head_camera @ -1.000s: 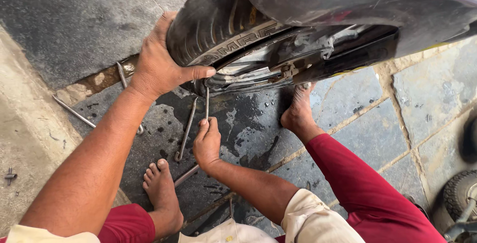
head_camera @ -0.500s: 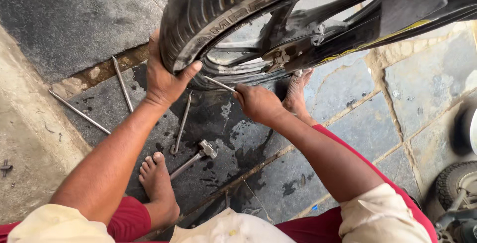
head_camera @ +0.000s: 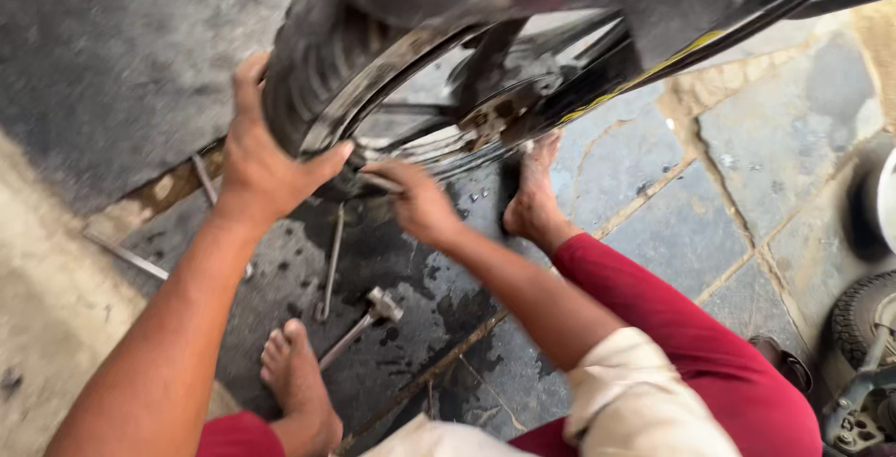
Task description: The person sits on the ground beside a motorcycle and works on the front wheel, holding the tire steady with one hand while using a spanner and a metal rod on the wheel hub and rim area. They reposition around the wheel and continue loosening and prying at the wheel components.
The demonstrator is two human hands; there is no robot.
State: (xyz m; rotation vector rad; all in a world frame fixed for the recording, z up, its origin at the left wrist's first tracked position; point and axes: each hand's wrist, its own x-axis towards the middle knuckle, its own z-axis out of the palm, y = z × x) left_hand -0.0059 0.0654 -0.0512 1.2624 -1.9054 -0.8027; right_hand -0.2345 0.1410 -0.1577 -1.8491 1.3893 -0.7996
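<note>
The left hand (head_camera: 261, 163) is gripping the black tyre (head_camera: 313, 65) of the raised wheel, fingers wrapped over the tread and thumb hooked toward the rim (head_camera: 401, 74); the right hand (head_camera: 420, 205) is pressing a thin metal lever (head_camera: 378, 180) in at the rim's lower edge, fingers closed around it, though blur is hiding the tip; judging by this, the tyre is still sitting on the wheel and the prying looks barely begun; more levers (head_camera: 329, 266) and a hammer (head_camera: 364, 322) are lying on the wet stone floor (head_camera: 747, 140).

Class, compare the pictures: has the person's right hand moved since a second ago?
Yes. The right hand has risen from the wet floor beside the long bar to the rim of the tyre, close to the left hand.
</note>
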